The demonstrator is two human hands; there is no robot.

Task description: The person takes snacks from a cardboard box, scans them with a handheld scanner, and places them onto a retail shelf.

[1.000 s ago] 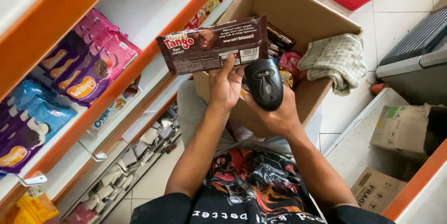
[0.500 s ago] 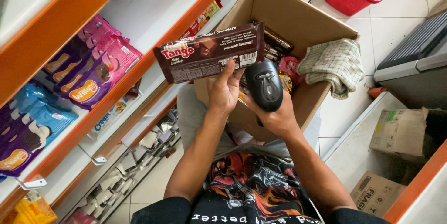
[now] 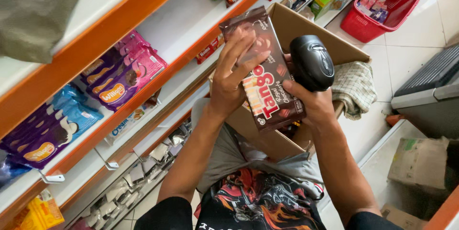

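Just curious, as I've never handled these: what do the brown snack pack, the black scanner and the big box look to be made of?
Snack pack: apparently thin glossy plastic film; it shines and creases under the left hand. Scanner in the right hand: smooth hard black plastic, with sheen on its rounded head. Box: plain matte brown cardboard with stiff, flat flaps.

Brown wafer pack [image 3: 267, 72]: glossy plastic film, light glare on face. Handheld scanner [image 3: 312, 62]: black hard plastic, smooth, semi-gloss. Cardboard box [image 3: 311, 29]: matt brown paperboard, plain. Checked cloth [image 3: 355, 89]: woven fabric, soft, matt. Red basket [image 3: 387, 0]: shiny moulded plastic. Shelf [image 3: 181, 19]: smooth white painted surface, orange glossy edge strip. Purple snack bags [image 3: 126, 74]: shiny film. Floor tiles [image 3: 420, 29]: glazed, smooth.
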